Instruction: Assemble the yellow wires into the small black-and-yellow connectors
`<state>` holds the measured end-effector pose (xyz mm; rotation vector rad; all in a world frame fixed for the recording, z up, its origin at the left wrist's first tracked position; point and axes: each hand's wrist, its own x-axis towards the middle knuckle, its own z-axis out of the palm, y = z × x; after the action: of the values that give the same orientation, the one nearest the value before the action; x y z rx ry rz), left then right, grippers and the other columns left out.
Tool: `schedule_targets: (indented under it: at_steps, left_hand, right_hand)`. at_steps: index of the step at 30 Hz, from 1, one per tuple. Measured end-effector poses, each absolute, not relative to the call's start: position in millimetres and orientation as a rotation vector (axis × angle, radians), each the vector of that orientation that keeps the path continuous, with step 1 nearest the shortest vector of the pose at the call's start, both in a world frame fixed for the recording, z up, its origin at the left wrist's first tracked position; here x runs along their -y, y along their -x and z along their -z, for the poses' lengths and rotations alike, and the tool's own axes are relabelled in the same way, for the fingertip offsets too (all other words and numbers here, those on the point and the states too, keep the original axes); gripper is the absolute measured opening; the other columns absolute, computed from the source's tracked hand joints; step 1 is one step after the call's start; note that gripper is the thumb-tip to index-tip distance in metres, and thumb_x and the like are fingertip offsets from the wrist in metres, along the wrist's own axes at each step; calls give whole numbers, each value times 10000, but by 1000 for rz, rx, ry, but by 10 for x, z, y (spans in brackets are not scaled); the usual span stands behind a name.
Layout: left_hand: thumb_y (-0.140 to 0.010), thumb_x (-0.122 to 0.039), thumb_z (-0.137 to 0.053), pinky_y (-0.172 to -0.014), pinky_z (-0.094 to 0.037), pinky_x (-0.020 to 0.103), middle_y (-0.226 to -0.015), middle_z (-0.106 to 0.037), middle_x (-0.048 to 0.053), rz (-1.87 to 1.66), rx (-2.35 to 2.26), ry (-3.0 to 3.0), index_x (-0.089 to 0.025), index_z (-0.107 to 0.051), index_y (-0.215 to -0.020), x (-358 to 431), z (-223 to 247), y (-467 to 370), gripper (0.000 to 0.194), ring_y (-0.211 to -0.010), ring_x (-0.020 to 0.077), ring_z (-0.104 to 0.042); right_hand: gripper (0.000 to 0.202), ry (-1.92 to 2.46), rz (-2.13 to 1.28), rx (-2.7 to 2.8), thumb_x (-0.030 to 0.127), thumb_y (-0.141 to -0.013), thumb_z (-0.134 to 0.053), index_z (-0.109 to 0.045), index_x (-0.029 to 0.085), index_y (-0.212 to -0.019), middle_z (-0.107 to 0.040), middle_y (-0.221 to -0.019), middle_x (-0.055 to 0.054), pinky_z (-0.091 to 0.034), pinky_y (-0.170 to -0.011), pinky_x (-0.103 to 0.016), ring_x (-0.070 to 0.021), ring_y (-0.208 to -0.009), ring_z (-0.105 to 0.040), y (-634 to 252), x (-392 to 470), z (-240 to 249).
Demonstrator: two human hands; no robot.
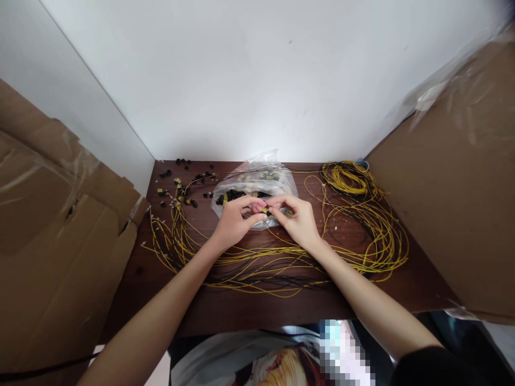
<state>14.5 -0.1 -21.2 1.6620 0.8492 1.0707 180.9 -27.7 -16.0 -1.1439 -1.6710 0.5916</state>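
Both hands meet over the front of a clear plastic bag at the middle of the table. My left hand (240,219) and my right hand (295,219) pinch a small black and yellow part (266,210) between their fingertips. Behind them the plastic bag (277,187) lies open with many black and yellow pieces in it. Long yellow and black wires (257,257) run in loose loops under both forearms. Whether a wire is joined to the held part is too small to tell.
Small black and yellow pieces (179,190) lie scattered at the back left. A coil of yellow and black wire (348,179) sits at the back right. Cardboard sheets (60,230) stand on both sides, and a white wall (257,80) rises behind the brown table (241,316).
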Motion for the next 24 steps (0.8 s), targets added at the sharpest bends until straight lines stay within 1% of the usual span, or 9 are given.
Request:
schedule_targets:
  at_steps: [8, 18, 24]
  left_hand:
    - [-685, -173, -693, -744, -520, 272, -813, -624, 35, -1062, -846, -1652, -133, -651, -834, 1, 208, -141, 160, -744, 121, -584]
    - [-733, -157, -640, -749, -512, 265, -858, -601, 43, -1102, -820, -1705, -139, -653, -891, 5, 203, -139, 159, -785, 123, -571]
    - [-736, -180, -636, -757, -518, 278, -856, -630, 53, -1118, -862, -1720, -142, -661, -910, 9, 191, -143, 180, -788, 138, -577]
  right_hand:
    - [130, 1125, -582, 1689, 127, -780, -582, -670, 183, -858, -695, -832, -24, -495, -716, -276, -139, -729, -620, -1807, 283, 149]
    - [119, 1143, -554, 1690, 155, -786, -583, -665, 181, -868, -685, -804, -18, -488, -690, -269, -132, -695, -607, -1813, 290, 121]
    - [107, 1137, -544, 1688, 168, -792, -587, -664, 184, -863, -679, -803, -21, -485, -687, -273, -133, -688, -600, -1807, 296, 115]
